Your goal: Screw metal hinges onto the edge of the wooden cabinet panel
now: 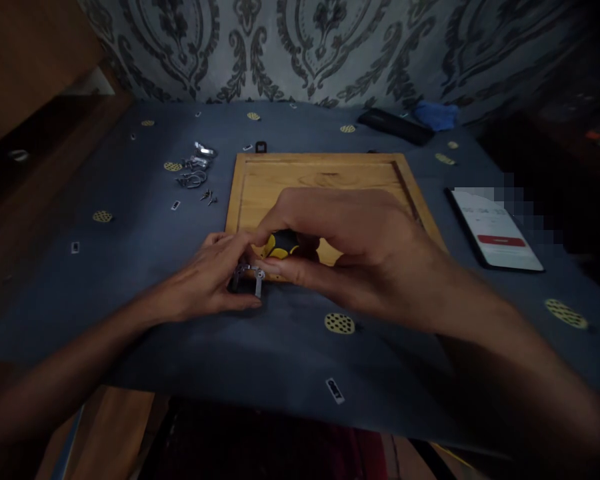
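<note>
My right hand (pixel 350 247) is closed round a short yellow-and-black screwdriver handle (pixel 281 244), above the near edge of a framed wooden panel (pixel 325 171). The screwdriver's tip is hidden behind my fingers. At the panel's near left corner, my left hand (pixel 215 277) grips a small silver metal bracket (pixel 258 285) between thumb and fingers. This bracket has upright legs and a round screw or pivot at its right side. My two hands meet just above it.
Several silver metal fittings (pixel 198 161) and small screws (pixel 209 197) lie left of the panel. To the right rests a phone (pixel 500 230) with a lit screen. A dark case (pixel 395 127) and a blue cloth (pixel 436 115) lie at the back, by the patterned wall.
</note>
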Available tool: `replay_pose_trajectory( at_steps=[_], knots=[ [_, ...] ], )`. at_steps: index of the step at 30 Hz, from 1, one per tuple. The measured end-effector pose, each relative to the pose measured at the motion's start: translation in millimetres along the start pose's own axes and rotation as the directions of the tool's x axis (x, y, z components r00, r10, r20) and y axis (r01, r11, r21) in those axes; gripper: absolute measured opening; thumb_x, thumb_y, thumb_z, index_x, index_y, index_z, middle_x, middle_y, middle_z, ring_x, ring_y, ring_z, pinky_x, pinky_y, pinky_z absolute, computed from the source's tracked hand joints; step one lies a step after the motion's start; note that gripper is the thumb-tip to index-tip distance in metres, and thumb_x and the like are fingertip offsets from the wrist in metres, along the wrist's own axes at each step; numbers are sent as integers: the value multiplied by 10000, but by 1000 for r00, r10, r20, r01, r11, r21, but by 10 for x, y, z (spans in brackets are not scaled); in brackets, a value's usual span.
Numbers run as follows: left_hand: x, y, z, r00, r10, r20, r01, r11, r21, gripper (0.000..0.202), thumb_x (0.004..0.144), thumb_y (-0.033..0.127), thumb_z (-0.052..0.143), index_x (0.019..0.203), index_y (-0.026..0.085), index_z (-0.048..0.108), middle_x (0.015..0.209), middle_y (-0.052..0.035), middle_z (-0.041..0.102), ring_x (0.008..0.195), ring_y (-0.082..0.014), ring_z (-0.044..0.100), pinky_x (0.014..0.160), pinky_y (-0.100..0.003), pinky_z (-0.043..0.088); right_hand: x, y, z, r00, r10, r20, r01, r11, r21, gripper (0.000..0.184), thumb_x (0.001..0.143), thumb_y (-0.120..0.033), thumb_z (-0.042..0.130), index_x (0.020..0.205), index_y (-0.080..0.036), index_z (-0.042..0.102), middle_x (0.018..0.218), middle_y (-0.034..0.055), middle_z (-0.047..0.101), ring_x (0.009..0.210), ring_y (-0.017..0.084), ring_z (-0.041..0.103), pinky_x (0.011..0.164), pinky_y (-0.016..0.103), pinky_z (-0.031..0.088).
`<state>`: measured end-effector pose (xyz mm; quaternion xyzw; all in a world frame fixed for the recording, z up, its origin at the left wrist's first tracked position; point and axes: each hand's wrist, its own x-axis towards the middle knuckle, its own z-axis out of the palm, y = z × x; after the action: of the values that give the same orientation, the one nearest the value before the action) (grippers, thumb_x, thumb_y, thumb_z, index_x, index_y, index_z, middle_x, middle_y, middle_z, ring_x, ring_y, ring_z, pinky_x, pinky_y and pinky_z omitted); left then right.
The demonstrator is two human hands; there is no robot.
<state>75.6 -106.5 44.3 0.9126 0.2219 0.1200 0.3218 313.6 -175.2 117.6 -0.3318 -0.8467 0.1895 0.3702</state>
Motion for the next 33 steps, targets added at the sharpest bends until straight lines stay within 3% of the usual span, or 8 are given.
replay_pose_trajectory(
  at_steps=[7,14,18,22,28,33],
  knots=[
    [7,32,-37,1000,-30,-2,30,1000,-1,408,902,517,803,1073,263,534,1114,-37,712,1078,-319,676,1000,-521,500,11,-6,-110,998,-29,51,30,999,-34,91,1090,-231,640,1045,-235,719,925,-15,775,767,136,693,675,291,532],
    [4,45,-38,998,-56,21,56,998,-2,624,917,492,799,1409,269,486,1189,-55,722,1188,-337,677,1120,-558,456,-5,32,-116,996,88,-10,-88,992,-93,25,1040,-234,701,1053,-246,719,917,-33,790,727,136,703,640,297,526],
    [5,24,-24,999,-26,18,26,1000,-2,579,902,498,805,1360,287,521,1172,-47,729,1140,-331,699,1146,-584,449,8,51,-40,997,62,-39,-66,993,-101,174,1070,-333,701,934,-224,691,830,-20,739,660,131,630,610,299,504],
    [3,26,-19,1000,3,-12,-3,1000,11,484,917,461,778,1300,288,538,1219,-55,716,1190,-342,684,1142,-599,452,9,45,39,992,94,-78,-97,995,-28,229,1067,-420,718,958,-220,691,842,-19,731,704,135,644,649,291,503],
    [1,31,-20,1000,-26,-4,26,1000,-8,474,895,503,805,1247,302,560,1172,-41,722,1196,-352,676,1131,-596,458,12,28,8,993,119,-3,-118,989,84,168,1043,-341,736,938,-228,668,906,-10,775,721,141,672,624,310,498],
    [-7,5,-5,999,-35,-10,35,999,-6,510,884,499,822,1284,306,571,1181,-43,726,1196,-355,662,1075,-571,498,27,30,-1,992,123,-24,-123,992,30,239,1066,-358,710,868,-239,648,882,-5,781,723,161,702,624,318,528]
  ],
)
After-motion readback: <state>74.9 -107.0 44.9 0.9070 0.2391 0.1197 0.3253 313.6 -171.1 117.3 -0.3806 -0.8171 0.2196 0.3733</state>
